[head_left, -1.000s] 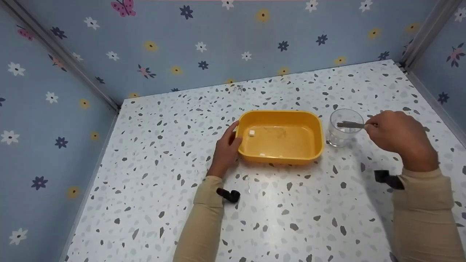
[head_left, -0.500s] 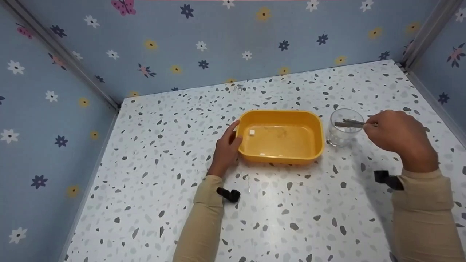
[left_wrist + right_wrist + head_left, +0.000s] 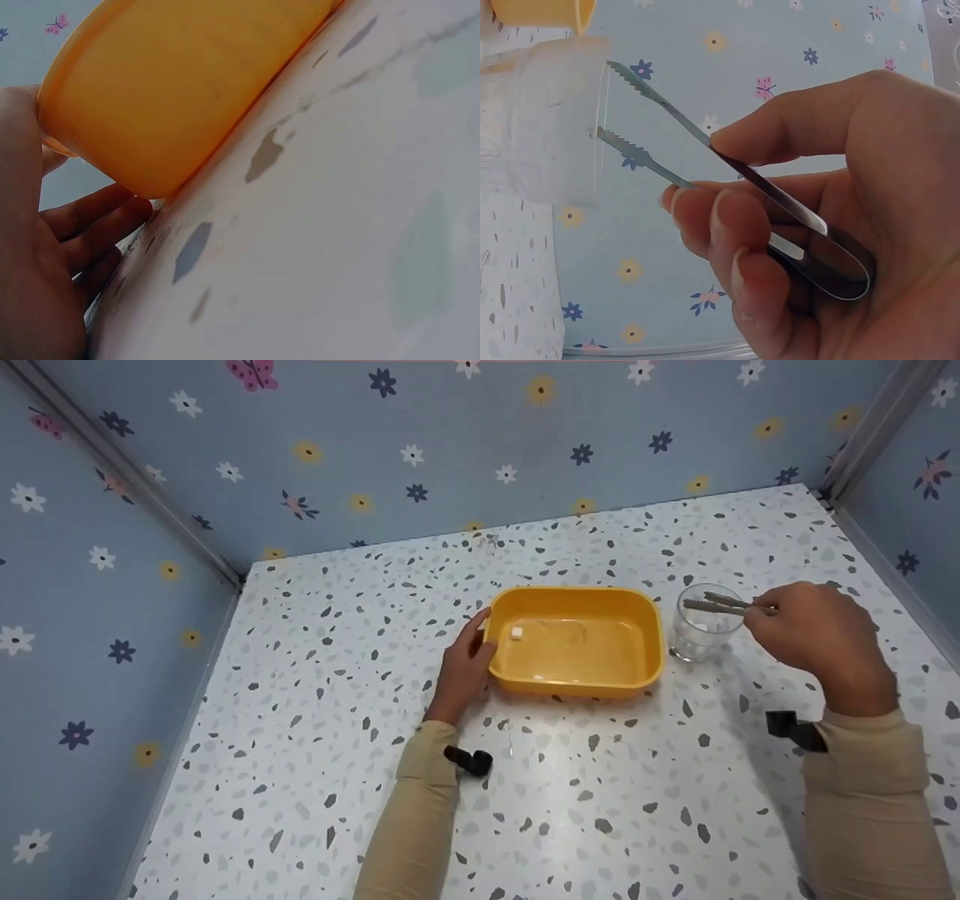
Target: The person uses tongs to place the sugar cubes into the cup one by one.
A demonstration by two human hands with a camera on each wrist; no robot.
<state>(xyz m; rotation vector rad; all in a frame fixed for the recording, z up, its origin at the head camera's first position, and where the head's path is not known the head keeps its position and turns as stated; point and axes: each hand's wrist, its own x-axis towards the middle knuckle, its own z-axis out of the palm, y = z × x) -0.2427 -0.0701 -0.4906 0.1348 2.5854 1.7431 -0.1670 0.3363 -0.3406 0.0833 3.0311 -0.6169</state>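
My left hand point(image 3: 463, 667) grips the left end of a yellow plastic tub point(image 3: 649, 637), its fingers round the corner in the left wrist view. One small white cube point(image 3: 517, 634) lies on the tub's floor near that hand. My right hand point(image 3: 821, 637) holds small metal tongs point(image 3: 686, 135) between thumb and fingers. Their two serrated arms stand apart with nothing between them, the tips right at the mouth of a drinking glass point(image 3: 547, 120). That clear glass stands upright, just right of the tub. Some whitish shapes show low inside it, blurred by the wall.
White speckled tabletop point(image 3: 337, 697) surrounds the tub and glass. Blue flowered panels point(image 3: 450, 435) rise behind the table and along both sides. A black wrist-camera mount point(image 3: 471, 761) sticks out from the left sleeve, and another point(image 3: 796, 730) from the right.
The tongs' arms have spread from together to apart, and their tips have shifted slightly up and toward the glass's far left rim. The left hand and tub stay in place.
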